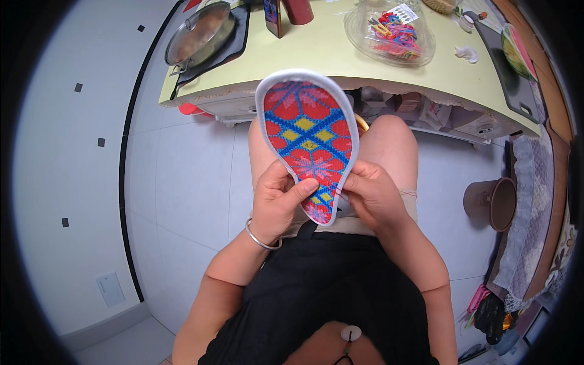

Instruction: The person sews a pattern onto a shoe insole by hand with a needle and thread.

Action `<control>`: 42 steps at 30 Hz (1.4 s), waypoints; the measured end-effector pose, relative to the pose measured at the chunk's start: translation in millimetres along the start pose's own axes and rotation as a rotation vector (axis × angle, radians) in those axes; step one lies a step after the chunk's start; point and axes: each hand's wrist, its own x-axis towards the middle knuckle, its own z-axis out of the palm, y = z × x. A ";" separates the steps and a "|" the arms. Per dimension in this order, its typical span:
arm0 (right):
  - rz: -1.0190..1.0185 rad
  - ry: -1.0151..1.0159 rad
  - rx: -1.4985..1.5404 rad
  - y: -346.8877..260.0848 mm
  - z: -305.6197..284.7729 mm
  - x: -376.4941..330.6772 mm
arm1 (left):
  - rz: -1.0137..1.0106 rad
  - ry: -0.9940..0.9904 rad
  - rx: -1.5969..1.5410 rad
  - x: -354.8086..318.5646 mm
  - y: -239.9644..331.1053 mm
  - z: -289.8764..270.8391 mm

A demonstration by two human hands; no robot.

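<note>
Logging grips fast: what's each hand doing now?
Left hand: closed on the embroidered insole.
Right hand: closed at the insole's edge, apparently pinching thread.

insole (308, 139) heel behind left hand (277, 201) thumb

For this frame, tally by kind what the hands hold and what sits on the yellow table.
Embroidered insole, held by left hand and right hand: 1
Lidded pan: 1
Clear bowl of coloured thread: 1
Dark tray: 1
Red cylinder: 1
Phone-like slab: 1
Total: 6, on the table or in hand.
</note>
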 end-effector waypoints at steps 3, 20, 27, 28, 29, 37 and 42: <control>0.014 0.023 0.179 8.1 4.3 3.0 | 0.028 -0.047 0.033 -1.0 -4.2 -2.9; -0.991 0.800 0.438 -182.9 -450.9 -355.3 | 0.283 0.278 -0.604 -9.0 96.0 -261.9; -0.866 0.858 -0.148 -118.4 -195.8 -107.6 | -0.309 -0.160 -1.180 15.1 -13.3 -97.7; -0.795 0.847 -0.355 -97.1 -148.0 -77.3 | -0.414 -0.291 -1.218 20.5 -24.8 -78.7; -0.737 0.770 -0.514 -77.0 -99.7 -54.8 | -0.462 -0.336 -1.226 19.8 -33.1 -61.7; -1.037 0.165 -1.344 0.6 15.1 -4.2 | -0.575 -0.491 -1.442 4.5 -67.1 -16.7; -1.027 0.135 -1.439 6.5 20.1 -5.9 | -0.594 -0.114 -0.973 -4.9 -65.2 -30.9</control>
